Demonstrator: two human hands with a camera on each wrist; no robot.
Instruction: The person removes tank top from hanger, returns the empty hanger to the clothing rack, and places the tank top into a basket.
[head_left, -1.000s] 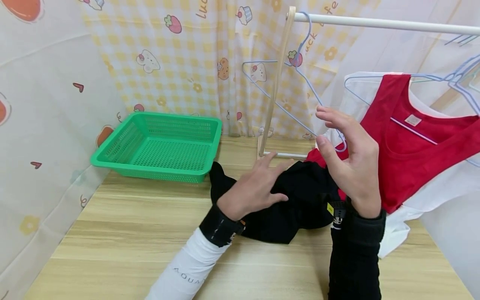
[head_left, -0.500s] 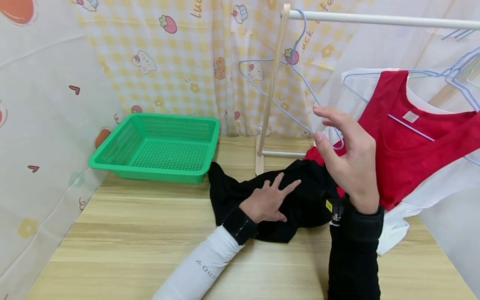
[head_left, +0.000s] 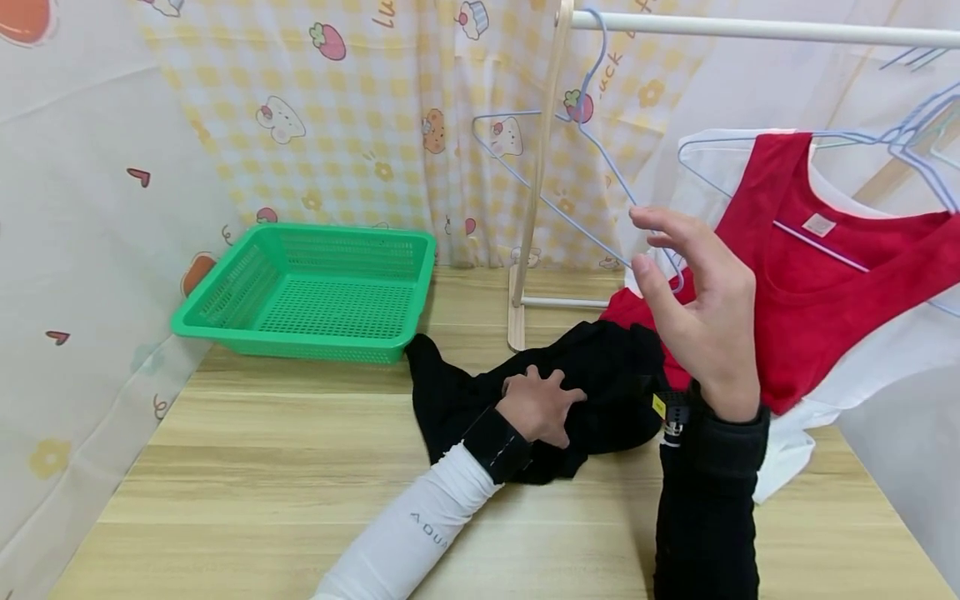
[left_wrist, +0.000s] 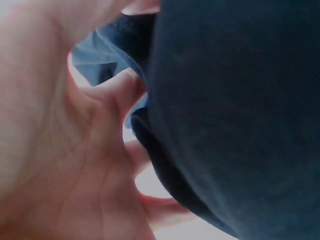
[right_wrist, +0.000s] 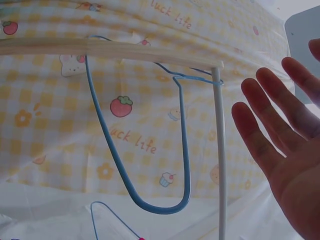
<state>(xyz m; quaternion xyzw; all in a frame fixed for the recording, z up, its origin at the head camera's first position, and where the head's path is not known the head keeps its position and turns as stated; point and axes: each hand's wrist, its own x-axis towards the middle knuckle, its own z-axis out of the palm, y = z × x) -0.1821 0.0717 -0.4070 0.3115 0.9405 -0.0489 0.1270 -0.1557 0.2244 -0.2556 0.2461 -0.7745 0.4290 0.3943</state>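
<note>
A black garment [head_left: 607, 375] lies crumpled on the wooden table in the head view. My left hand [head_left: 538, 405] is on its middle with bent fingers, gripping the cloth. The left wrist view has dark fabric [left_wrist: 235, 100] filling its right side, and fingers of the left hand [left_wrist: 80, 145] pass behind its folds. My right hand [head_left: 705, 304] is raised above the garment's right end, fingers gently bent and apart from the thumb, holding nothing. Behind it, an unused blue hanger [head_left: 577, 218] hangs at the left end of the rack's white rail [head_left: 750, 27].
A green plastic basket [head_left: 303, 348] with nothing inside stands at the back left. Right of the rack's wooden post [head_left: 537, 183] hang a red sleeveless top [head_left: 787, 292] and white clothing [head_left: 855, 367]. A patterned curtain [head_left: 360, 108] closes off the back.
My left hand has come down onto the black garment, and its spread fingers have curled into the cloth. The garment's left tip has shifted slightly. My right hand stays raised in nearly the same place.
</note>
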